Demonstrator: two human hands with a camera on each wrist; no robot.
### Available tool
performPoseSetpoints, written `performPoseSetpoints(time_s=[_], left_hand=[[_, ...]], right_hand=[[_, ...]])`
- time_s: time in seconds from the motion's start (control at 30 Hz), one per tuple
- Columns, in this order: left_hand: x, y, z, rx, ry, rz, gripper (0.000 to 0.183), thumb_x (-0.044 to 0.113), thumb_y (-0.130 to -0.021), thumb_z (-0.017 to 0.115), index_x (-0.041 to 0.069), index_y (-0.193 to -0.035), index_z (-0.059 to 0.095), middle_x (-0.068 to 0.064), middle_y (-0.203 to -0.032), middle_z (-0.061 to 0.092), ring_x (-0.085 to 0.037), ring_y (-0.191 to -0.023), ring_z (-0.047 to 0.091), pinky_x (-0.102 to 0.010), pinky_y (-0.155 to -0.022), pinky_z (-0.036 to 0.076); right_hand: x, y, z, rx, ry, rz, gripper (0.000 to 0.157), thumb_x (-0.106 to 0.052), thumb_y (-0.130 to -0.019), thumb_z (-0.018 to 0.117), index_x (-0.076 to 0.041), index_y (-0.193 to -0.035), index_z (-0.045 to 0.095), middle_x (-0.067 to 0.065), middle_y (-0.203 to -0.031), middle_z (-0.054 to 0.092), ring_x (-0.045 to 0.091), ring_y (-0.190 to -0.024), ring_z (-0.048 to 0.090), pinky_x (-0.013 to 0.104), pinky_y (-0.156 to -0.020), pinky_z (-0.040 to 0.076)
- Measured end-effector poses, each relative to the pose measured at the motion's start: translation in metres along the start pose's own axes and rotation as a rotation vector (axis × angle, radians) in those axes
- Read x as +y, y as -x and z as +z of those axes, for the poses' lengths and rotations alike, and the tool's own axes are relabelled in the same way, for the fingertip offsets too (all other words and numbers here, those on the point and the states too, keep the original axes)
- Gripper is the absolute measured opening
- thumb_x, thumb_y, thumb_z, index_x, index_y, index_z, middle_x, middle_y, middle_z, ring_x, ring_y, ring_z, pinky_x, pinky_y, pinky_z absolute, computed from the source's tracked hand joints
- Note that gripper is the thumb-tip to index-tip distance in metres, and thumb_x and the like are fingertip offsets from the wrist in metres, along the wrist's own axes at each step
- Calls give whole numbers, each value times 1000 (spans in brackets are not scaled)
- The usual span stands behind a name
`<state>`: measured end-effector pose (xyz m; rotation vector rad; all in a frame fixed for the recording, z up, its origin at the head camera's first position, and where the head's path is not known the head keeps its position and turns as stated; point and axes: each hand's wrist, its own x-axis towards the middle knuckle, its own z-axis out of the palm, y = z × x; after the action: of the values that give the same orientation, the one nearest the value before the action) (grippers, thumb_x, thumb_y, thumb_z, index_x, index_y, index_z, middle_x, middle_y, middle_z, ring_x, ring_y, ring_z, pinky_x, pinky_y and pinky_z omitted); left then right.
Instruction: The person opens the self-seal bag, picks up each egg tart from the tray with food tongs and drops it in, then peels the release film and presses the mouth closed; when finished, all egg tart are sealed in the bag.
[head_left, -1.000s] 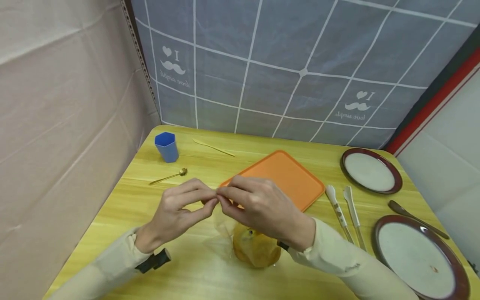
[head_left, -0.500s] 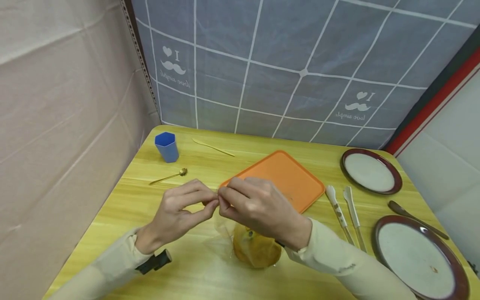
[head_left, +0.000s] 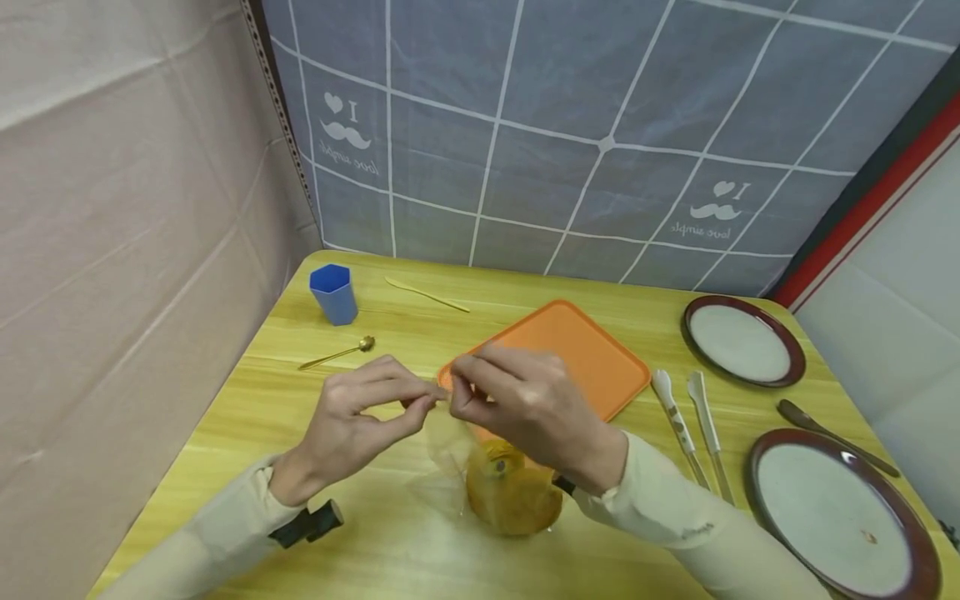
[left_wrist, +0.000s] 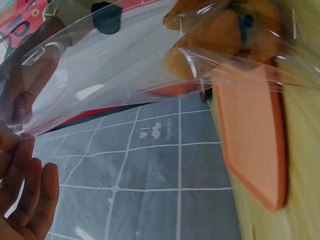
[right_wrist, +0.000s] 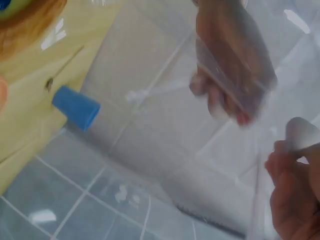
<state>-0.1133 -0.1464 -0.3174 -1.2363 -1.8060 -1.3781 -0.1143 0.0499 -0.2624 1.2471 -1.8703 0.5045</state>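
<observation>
A clear plastic bag (head_left: 447, 450) stands over the table with a golden-brown, rounded thing (head_left: 517, 498) in its lower part; a small dark blue-green spot marks its top, and its kind is unclear. My left hand (head_left: 363, 421) pinches the bag's upper edge between thumb and index finger. Close beside it, my right hand (head_left: 528, 408) pinches the same upper edge, its fingertips a little apart from the left's. Seen from the left wrist, the bag film (left_wrist: 115, 65) stretches from the fingers to the brown thing (left_wrist: 217, 40). Through the film, the right wrist view shows the left hand (right_wrist: 232, 60).
An orange tray (head_left: 577, 350) lies behind the hands. At left are a blue cup (head_left: 335, 296), a gold spoon (head_left: 337, 356) and a gold knife (head_left: 427, 295). To the right lie two white-handled utensils (head_left: 678, 421), two brown-rimmed plates (head_left: 738, 342) and a dark utensil (head_left: 832, 437).
My right hand has shifted slightly right, so a small gap shows between the two hands' fingertips, which touched before. The left hand and the brown thing stay in place.
</observation>
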Motion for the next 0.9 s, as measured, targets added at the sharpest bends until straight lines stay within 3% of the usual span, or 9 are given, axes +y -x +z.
performPoseSetpoints(time_s=[0.13,0.23,0.37,0.9], left_hand=[[6,-2,-3,10,13,-44,24,-13,-72,62,2,-90,69,-6,-75,66,-6,-66,56,-14,-58,48],[3,1,-4,12,16,-51,24,-12,-73,62,2,-92,68,-6,-75,65,-6,-67,57,-15,-59,50],[-1,2,-1,7,11,-25,21,-9,-74,62,2,-92,68,-5,-75,65,-6,-67,56,-16,-58,50],[-7,4,1,22,-17,58,17,-5,-75,62,3,-88,69,-4,-76,65,-6,-69,55,-17,-56,49]], right_hand=[[3,-2,-7,8,-97,44,14,-5,-77,52,-8,-74,66,-2,-66,59,1,-52,52,6,-48,43],[0,-2,-6,-93,-161,40,10,-11,-80,59,-9,-84,68,-2,-74,63,0,-55,53,4,-51,42],[-3,0,0,-194,-160,70,16,-18,-83,63,-8,-94,68,-1,-82,63,0,-57,52,2,-51,40],[-2,1,2,-199,-182,81,12,-15,-83,62,-9,-91,69,-3,-80,61,-1,-59,50,2,-53,39]])
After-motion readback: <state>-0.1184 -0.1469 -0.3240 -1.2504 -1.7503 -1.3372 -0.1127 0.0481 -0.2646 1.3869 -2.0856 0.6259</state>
